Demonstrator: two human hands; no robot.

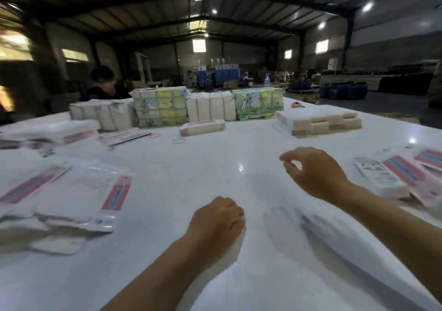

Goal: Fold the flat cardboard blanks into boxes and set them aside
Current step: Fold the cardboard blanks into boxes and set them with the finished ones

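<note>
Flat white cardboard blanks with red stripes [71, 191] lie spread in a loose pile at the left of the white table [215, 162]. More flat blanks [404, 174] lie at the right edge. My left hand [216, 217] rests on the table near the middle, its fingers curled into a fist with nothing in it. Farther out and to the right, my right hand [313, 172] hovers above the table with its fingers loosely curled and nothing held. One folded box [203, 127] stands alone toward the far middle.
Wrapped bundles of blanks [160, 106] form a row along the far edge, with a lower stack [325, 120] at the far right. Two rubber bands [179, 141] lie on the table. A person [102, 83] sits at the far left. The image is motion-blurred.
</note>
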